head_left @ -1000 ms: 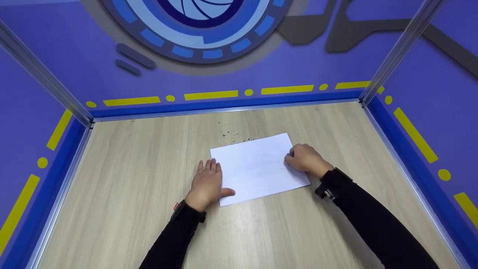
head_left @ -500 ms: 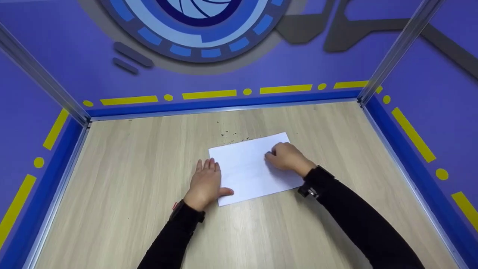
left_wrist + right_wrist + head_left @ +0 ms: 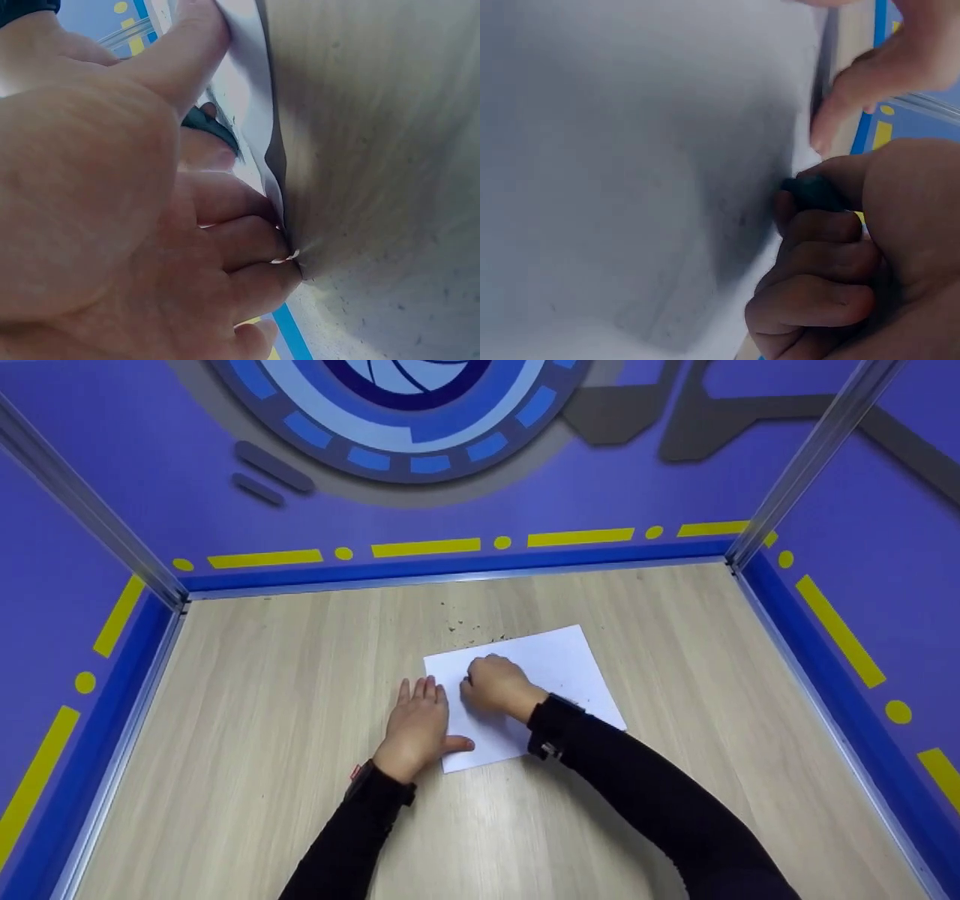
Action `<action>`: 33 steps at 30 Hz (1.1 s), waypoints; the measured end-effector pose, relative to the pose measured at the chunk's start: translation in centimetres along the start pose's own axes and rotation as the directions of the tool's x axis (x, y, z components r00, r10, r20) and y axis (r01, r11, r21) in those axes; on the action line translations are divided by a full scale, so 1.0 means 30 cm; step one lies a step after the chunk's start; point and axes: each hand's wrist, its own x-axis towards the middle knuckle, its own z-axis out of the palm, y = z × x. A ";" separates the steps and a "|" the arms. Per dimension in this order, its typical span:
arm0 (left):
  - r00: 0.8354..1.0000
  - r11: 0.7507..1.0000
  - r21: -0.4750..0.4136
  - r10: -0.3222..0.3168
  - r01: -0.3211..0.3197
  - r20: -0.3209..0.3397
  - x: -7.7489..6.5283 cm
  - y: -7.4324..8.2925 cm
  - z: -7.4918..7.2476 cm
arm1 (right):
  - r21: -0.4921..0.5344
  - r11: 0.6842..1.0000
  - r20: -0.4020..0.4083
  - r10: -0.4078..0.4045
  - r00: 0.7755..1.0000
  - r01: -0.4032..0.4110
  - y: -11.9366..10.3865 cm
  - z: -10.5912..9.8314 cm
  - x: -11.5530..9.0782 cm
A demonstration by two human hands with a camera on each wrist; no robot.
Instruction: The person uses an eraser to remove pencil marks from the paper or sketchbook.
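A white sheet of paper [image 3: 566, 667] lies slightly turned on the wooden table [image 3: 315, 660]. My left hand [image 3: 415, 729] presses on its left edge, fingers spread and the thumb out over the sheet. Over the left half of the paper, my right hand [image 3: 496, 686] pinches a small dark green eraser [image 3: 817, 193] between thumb and curled fingers, close to the left hand. The eraser [image 3: 206, 124] also shows beyond the left thumb in the left wrist view. Faint grey smudges and dark specks mark the paper [image 3: 630, 150] in the right wrist view.
Dark crumbs [image 3: 460, 622] are scattered on the table just beyond the paper's far edge. Purple panels with yellow marks [image 3: 426, 547] close off the back and both sides, joined by metal posts [image 3: 810, 465].
My right hand has swept leftward across the paper with the eraser, from the right edge to near the left hand. The left hand and the sheet stay in place.
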 end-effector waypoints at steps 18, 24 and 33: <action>1.000 1.000 0.023 -0.017 0.016 0.021 0.007 0.017 -0.009 | 0.172 0.975 -0.086 0.156 0.984 -0.139 0.449 -0.136 -0.145; 1.000 1.000 0.011 -0.016 0.016 0.023 0.002 0.014 -0.003 | 0.158 0.966 -0.060 0.218 0.974 -0.206 0.562 -0.172 -0.187; 1.000 1.000 0.005 -0.008 0.008 0.023 0.003 0.010 0.005 | 0.129 0.964 -0.029 0.237 0.971 -0.232 0.552 -0.176 -0.190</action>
